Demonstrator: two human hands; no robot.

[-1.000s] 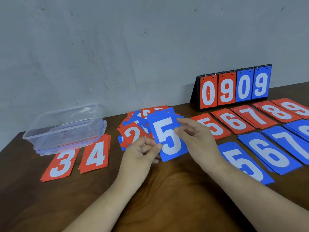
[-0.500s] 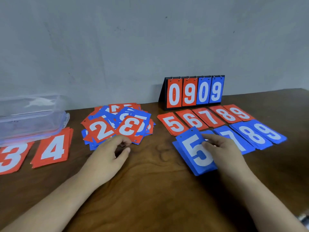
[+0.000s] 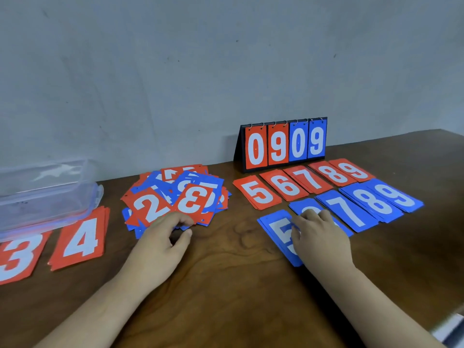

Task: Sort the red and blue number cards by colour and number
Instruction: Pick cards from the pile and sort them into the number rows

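A mixed pile of red and blue cards [image 3: 153, 209] lies at centre left, with a red 2 and a red 3 on top. My left hand [image 3: 160, 242] sits at its front edge, fingers loosely curled, fingertips touching the red 3 card [image 3: 194, 199], thumb apart. Sorted red piles 5 [image 3: 258, 194], 6 [image 3: 286, 187], 7 [image 3: 311, 179], 8 [image 3: 334, 174] and 9 [image 3: 354, 170] form a row on the right. In front lie blue piles 5 [image 3: 276, 229], 6 [image 3: 302, 204], 7 [image 3: 346, 209], 8 [image 3: 374, 202], 9 [image 3: 399, 195]. My right hand [image 3: 319, 239] presses flat on the blue 5 pile.
Red 3 [image 3: 17, 257] and red 4 [image 3: 80, 242] piles lie at the far left, in front of a clear plastic container [image 3: 45, 194]. A flip scoreboard [image 3: 283, 144] reading 0909 stands against the wall behind the red row. The brown table [image 3: 231, 285] ends at the right.
My right hand carried the blue 5 card rightwards and laid it on the blue 5 pile. My left hand let go of it and moved to the mixed pile's edge.
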